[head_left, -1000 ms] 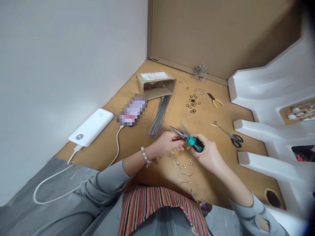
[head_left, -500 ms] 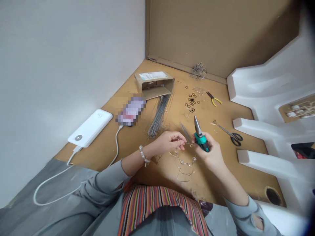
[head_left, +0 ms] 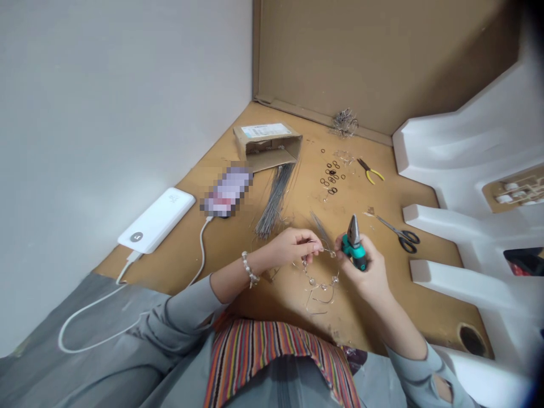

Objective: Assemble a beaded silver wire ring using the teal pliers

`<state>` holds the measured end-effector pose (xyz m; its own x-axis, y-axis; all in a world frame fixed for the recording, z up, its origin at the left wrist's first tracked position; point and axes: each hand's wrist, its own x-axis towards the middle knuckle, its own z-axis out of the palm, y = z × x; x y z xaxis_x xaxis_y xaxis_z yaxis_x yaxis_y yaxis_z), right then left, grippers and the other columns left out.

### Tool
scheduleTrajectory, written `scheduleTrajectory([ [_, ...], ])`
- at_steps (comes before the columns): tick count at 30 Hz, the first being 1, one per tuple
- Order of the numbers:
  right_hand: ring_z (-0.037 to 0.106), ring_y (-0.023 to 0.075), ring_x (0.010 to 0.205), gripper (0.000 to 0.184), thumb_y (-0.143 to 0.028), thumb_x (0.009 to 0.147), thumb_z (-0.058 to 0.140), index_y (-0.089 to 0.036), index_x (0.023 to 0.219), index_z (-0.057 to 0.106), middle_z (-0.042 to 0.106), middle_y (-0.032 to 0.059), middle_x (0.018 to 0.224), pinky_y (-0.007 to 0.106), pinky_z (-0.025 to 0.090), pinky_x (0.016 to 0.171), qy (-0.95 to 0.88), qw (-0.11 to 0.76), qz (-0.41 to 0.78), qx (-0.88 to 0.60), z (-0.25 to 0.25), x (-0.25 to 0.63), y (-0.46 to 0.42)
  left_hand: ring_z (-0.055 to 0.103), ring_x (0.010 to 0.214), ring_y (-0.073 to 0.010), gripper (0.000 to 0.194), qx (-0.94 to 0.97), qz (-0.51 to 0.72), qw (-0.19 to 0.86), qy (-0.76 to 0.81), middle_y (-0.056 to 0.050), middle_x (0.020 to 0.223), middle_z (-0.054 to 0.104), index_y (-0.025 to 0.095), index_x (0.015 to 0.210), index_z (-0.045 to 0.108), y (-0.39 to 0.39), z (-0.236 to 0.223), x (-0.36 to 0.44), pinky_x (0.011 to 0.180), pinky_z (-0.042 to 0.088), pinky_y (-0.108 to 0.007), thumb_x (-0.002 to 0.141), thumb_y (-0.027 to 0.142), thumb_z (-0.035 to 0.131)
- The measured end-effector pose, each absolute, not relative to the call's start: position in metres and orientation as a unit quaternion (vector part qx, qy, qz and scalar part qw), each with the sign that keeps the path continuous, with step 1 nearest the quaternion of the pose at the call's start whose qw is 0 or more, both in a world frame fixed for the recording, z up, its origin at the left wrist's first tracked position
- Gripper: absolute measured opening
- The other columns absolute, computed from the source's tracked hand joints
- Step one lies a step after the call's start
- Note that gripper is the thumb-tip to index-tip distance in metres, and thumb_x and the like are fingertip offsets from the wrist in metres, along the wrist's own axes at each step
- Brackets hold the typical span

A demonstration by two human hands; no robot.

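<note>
My left hand (head_left: 302,245) pinches one end of a thin wire strand with clear beads (head_left: 323,286), which hangs in a loop over the table. Wrapped in my right hand (head_left: 369,271) are long-nose pliers (head_left: 355,242) with teal and black handles, their metal jaws pointing up and away from the strand. A bead on the wire sits between the two hands, close to my right fingertips; whether those touch it I cannot tell. Behind the hands lie a few straight wires (head_left: 319,224). Loose bent wire pieces (head_left: 318,309) rest below the strand.
A bundle of straight wires (head_left: 275,207) lies before an open cardboard box (head_left: 266,164). Dark rings (head_left: 332,177), yellow-handled pliers (head_left: 370,171), scissors (head_left: 397,232) and tangled wire (head_left: 344,123) are farther back. At left are a phone (head_left: 228,191) and a power bank (head_left: 156,220); white foam (head_left: 442,226) borders the right.
My right hand has shifted slightly right, and the pliers' jaws have swung more upright and rightward, lower than before. The left hand keeps its pinch almost in place.
</note>
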<state>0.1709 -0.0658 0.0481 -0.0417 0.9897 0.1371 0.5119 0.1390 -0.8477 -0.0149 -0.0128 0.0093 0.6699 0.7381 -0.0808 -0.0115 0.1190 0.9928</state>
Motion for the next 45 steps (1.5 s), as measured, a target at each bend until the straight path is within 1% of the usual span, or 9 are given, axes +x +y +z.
scheduleTrajectory([
  [5,0.064,0.0171,0.076,0.026,-0.027,0.076,0.060,-0.021,0.101,0.054,0.067,0.0038,0.087,0.031,0.051,0.072,-0.691,0.330,0.298,-0.570,0.046,0.177,-0.065,0.049,0.048,-0.0072,0.018,0.587,0.270,0.674,0.359,0.004,0.053,0.051,0.013,0.075,0.056,-0.015,0.012,-0.012,0.051,0.040,-0.019,0.084,0.028,0.053],
  [8,0.064,0.0206,0.085,0.032,-0.033,0.079,0.061,-0.021,0.108,0.055,0.066,0.0073,0.098,0.035,0.050,0.078,-0.731,0.276,0.207,-0.588,0.058,0.190,-0.068,0.048,0.049,-0.0081,0.017,0.599,0.265,0.650,0.386,0.004,0.054,0.051,0.013,0.077,0.058,-0.015,0.011,-0.012,0.050,0.038,-0.020,0.084,0.029,0.053],
  [11,0.062,0.0234,0.097,0.041,-0.034,0.081,0.058,-0.023,0.121,0.051,0.063,0.0094,0.110,0.036,0.049,0.082,-0.786,0.188,0.108,-0.579,0.078,0.204,-0.080,0.049,0.054,-0.0095,0.017,0.630,0.297,0.578,0.425,0.002,0.061,0.055,0.015,0.079,0.060,-0.014,0.008,-0.013,0.052,0.038,-0.021,0.084,0.028,0.051],
  [15,0.061,0.0259,0.085,0.042,-0.033,0.081,0.055,-0.021,0.121,0.056,0.064,0.0107,0.100,0.037,0.047,0.071,-0.822,0.036,-0.054,-0.566,0.089,0.212,-0.098,0.052,0.068,-0.0115,0.015,0.691,0.358,0.437,0.452,-0.001,0.074,0.060,0.015,0.075,0.060,-0.014,0.008,-0.014,0.065,0.040,-0.024,0.084,0.020,0.050],
  [18,0.059,0.0255,0.079,0.038,-0.035,0.082,0.055,-0.019,0.116,0.062,0.065,0.0108,0.093,0.036,0.043,0.068,-0.805,-0.024,-0.143,-0.575,0.082,0.210,-0.103,0.051,0.067,-0.0112,0.015,0.711,0.363,0.401,0.449,-0.002,0.076,0.060,0.015,0.075,0.060,-0.015,0.010,-0.013,0.066,0.040,-0.024,0.085,0.018,0.048],
  [23,0.056,0.0224,0.076,0.036,-0.037,0.081,0.060,-0.021,0.113,0.065,0.064,0.0074,0.088,0.033,0.039,0.067,-0.793,-0.009,-0.207,-0.574,0.074,0.205,-0.098,0.053,0.068,-0.0110,0.015,0.734,0.382,0.375,0.418,-0.002,0.077,0.061,0.016,0.076,0.059,-0.018,0.009,-0.012,0.068,0.041,-0.024,0.086,0.015,0.048],
  [29,0.054,0.0217,0.074,0.036,-0.037,0.078,0.064,-0.021,0.110,0.066,0.064,0.0067,0.085,0.033,0.036,0.067,-0.798,-0.004,-0.222,-0.560,0.078,0.201,-0.095,0.055,0.073,-0.0116,0.016,0.743,0.402,0.364,0.392,-0.002,0.079,0.062,0.016,0.078,0.059,-0.018,0.007,-0.013,0.070,0.042,-0.024,0.088,0.016,0.047],
  [37,0.053,0.0198,0.074,0.035,-0.038,0.079,0.063,-0.021,0.109,0.067,0.064,0.0056,0.083,0.031,0.035,0.066,-0.801,0.018,-0.227,-0.553,0.074,0.202,-0.096,0.054,0.073,-0.0117,0.017,0.743,0.412,0.360,0.386,-0.002,0.078,0.061,0.016,0.078,0.059,-0.018,0.007,-0.013,0.070,0.042,-0.024,0.089,0.016,0.047],
  [45,0.052,0.0195,0.073,0.032,-0.038,0.082,0.061,-0.022,0.109,0.066,0.064,0.0051,0.083,0.031,0.035,0.066,-0.793,0.022,-0.265,-0.548,0.070,0.200,-0.099,0.052,0.064,-0.0093,0.015,0.700,0.429,0.400,0.408,0.000,0.071,0.058,0.016,0.074,0.060,-0.019,0.007,-0.011,0.062,0.042,-0.022,0.086,0.017,0.050],
])
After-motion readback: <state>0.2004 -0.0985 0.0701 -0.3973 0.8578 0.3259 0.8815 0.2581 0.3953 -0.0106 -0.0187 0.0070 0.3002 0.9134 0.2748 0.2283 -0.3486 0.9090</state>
